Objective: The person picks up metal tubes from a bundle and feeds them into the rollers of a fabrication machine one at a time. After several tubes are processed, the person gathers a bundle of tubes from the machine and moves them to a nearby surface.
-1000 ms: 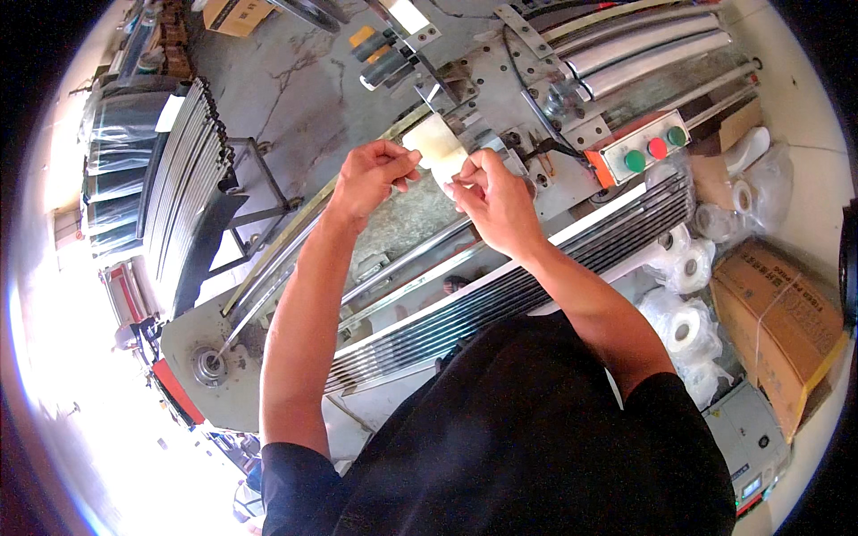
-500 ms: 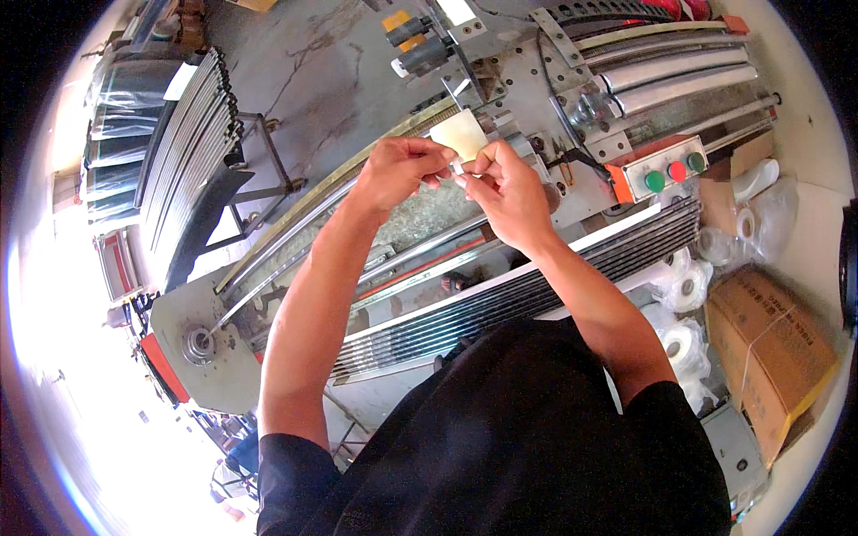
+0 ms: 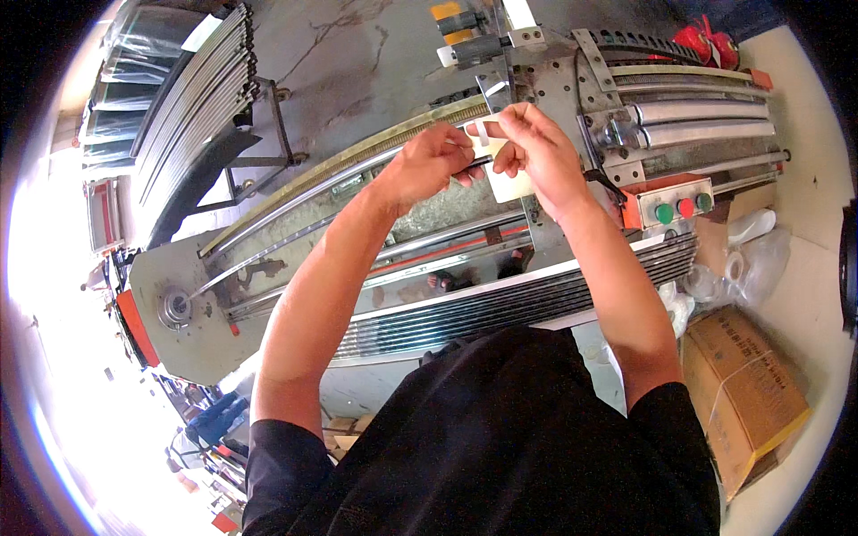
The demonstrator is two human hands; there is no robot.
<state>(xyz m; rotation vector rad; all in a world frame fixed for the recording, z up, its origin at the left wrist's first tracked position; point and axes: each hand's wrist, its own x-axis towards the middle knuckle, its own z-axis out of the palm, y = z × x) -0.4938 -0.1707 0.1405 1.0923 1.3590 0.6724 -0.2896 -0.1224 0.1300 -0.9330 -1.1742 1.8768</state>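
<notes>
Both my hands work close together above the long machine bed. My left hand [image 3: 433,163] is closed, its thumb and fingers pinching a small dark, thin piece [image 3: 483,162] that points toward my right hand. The curled fingers of my right hand [image 3: 542,154] lie over a pale yellow square sheet [image 3: 513,188], which they seem to hold; part of it is hidden behind them. A short white strip [image 3: 483,133] lies across the outstretched index finger of that hand. Whether the strip sticks to the finger or is pinched, I cannot tell.
A control box [image 3: 675,207] with green and red buttons sits right of my hands. Nearer me lies a row of long dark metal profiles [image 3: 483,304]. More profiles stand on a rack [image 3: 192,85] at the far left. A cardboard box [image 3: 746,384] is at the right.
My hands have drawn slightly apart, and the right index finger is stretched out with the white strip on it. The yellow sheet now shows below the fingers rather than beyond them. The view has shifted.
</notes>
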